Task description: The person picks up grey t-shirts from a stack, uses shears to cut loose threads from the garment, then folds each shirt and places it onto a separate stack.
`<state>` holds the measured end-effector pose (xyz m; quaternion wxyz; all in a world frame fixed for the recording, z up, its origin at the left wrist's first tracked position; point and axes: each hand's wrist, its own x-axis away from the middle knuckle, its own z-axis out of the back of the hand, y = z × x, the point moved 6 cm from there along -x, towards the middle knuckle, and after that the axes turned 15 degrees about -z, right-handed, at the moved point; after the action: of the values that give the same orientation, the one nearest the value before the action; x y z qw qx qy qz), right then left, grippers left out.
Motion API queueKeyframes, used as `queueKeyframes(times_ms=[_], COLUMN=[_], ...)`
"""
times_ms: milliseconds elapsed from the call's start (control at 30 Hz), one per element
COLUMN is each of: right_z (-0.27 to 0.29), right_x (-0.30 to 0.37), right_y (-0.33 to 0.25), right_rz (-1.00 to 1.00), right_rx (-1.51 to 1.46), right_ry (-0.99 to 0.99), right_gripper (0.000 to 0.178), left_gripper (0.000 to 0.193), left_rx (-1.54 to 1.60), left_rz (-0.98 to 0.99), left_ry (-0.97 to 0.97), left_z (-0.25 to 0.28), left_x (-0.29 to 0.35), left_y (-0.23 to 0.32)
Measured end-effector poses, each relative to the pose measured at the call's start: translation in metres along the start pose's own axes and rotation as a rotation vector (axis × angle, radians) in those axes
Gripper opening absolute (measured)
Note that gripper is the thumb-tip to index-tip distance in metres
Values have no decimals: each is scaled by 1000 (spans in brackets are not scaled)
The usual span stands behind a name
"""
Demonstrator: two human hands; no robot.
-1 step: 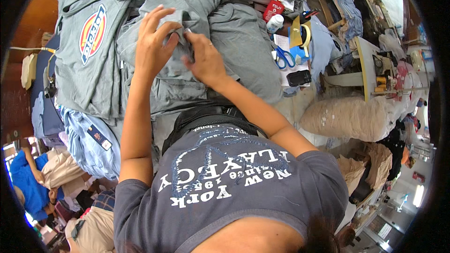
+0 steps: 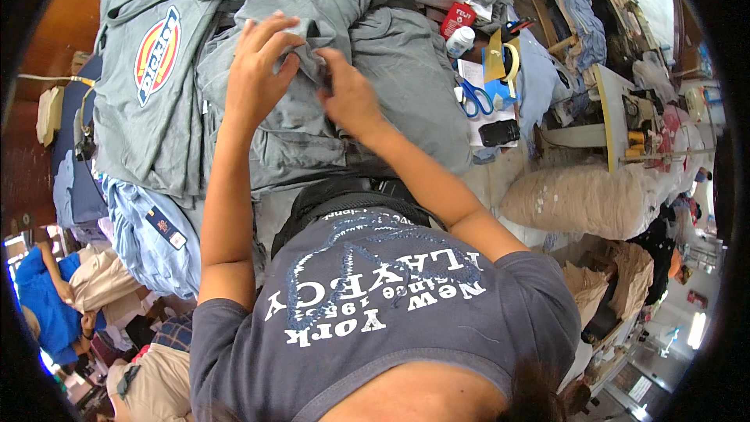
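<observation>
The crumpled gray cloth [image 2: 298,113] lies among other gray garments, in front of the person. The left hand [image 2: 262,59] is over the gray cloth's left part, its thumb and forefinger curved with a gap between them. The right hand [image 2: 351,101] is at the gray cloth's right part, fingertips by a raised fold; it is blurred, so whether its grip is closed on the fabric cannot be told. Left of the gray cloth is a gray shirt [image 2: 152,121] with a colored emblem. To the gray cloth's right are blue scissors [image 2: 473,98], a white bottle [image 2: 459,42] and a red box [image 2: 456,19].
</observation>
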<state>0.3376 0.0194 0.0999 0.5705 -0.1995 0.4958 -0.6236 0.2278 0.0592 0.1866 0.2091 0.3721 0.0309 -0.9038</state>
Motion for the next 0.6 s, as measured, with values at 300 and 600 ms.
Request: queueKeyframes(times_ms=[300,600], right_z=[66,90], right_x=[-43,-32], right_y=[70,84], right_rz=[-583,-595], right_rx=[-922,-780], right_ry=[-636,-511], right_gripper=[20,20], left_gripper=[17,14], left_rx=[1017,1329], left_rz=[715,867], left_ry=[-177,-61], left_z=[-53,-89], left_x=[40,45], left_y=[-29,-16])
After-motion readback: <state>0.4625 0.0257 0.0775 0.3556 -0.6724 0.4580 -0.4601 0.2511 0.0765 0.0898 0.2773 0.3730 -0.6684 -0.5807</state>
